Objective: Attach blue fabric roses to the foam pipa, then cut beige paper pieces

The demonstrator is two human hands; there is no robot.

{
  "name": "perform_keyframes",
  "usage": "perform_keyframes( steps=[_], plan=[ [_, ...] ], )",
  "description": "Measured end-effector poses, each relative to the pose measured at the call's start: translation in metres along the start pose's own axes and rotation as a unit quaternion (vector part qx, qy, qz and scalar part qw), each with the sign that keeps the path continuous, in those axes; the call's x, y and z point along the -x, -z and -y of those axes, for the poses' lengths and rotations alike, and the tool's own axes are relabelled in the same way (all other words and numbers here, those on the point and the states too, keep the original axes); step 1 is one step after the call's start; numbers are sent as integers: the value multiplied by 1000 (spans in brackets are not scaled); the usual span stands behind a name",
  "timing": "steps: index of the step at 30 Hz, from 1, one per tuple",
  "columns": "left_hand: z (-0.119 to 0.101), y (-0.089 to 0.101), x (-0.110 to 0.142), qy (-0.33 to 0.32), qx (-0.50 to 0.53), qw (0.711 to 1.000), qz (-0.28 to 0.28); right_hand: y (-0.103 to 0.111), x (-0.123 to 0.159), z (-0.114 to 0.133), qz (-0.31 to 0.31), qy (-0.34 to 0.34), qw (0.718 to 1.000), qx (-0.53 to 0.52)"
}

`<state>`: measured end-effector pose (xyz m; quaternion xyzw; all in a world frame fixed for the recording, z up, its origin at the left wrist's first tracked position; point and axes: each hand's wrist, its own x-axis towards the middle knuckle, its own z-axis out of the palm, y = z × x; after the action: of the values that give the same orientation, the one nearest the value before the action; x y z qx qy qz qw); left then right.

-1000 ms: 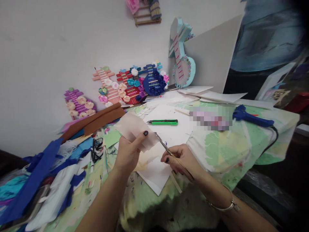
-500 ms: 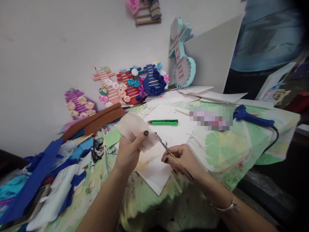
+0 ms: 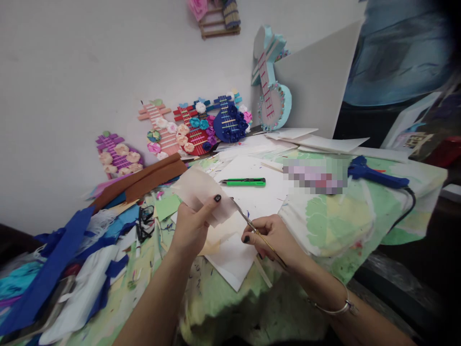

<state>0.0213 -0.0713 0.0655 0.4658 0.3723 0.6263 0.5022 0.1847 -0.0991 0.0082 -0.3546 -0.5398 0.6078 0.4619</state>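
Head view: left hand (image 3: 191, 228) pinches pale paper (image 3: 197, 188), right hand (image 3: 279, 238) grips gold-handled scissors (image 3: 247, 220), tip at paper's right edge.

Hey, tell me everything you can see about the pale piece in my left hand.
The pale piece is cream to faintly pink, thin and soft-looking, perhaps crepe paper. It is creased and seems layered near the bottom. It is held at a slant over the white sheets in your left hand, thumb on top. The scissors in your right hand reach its right edge; contact is unclear.
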Motion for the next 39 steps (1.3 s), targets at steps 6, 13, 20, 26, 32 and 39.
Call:
perform_keyframes(
  steps=[6,13,20,26,32,39],
  plan=[
    [0,0,1,-2,-3,1000,-2,1,1,-1,-1,-19,1000,7],
    [-1,-1,0,2,8,1000,-7,1,2,-1,1,5,999,34],
    [-1,0,0,-5,10,1000,-8,4,3,-3,38,62,997,27],
    [0,1,0,1,9,1000,-11,5,3,-4,36,48,997,47],
    [0,1,-1,-1,6,1000,-12,3,4,1,30,28,998,45],
    [0,1,-1,5,-2,1000,-13,4,3,0,17,25,999,31]
  ],
)
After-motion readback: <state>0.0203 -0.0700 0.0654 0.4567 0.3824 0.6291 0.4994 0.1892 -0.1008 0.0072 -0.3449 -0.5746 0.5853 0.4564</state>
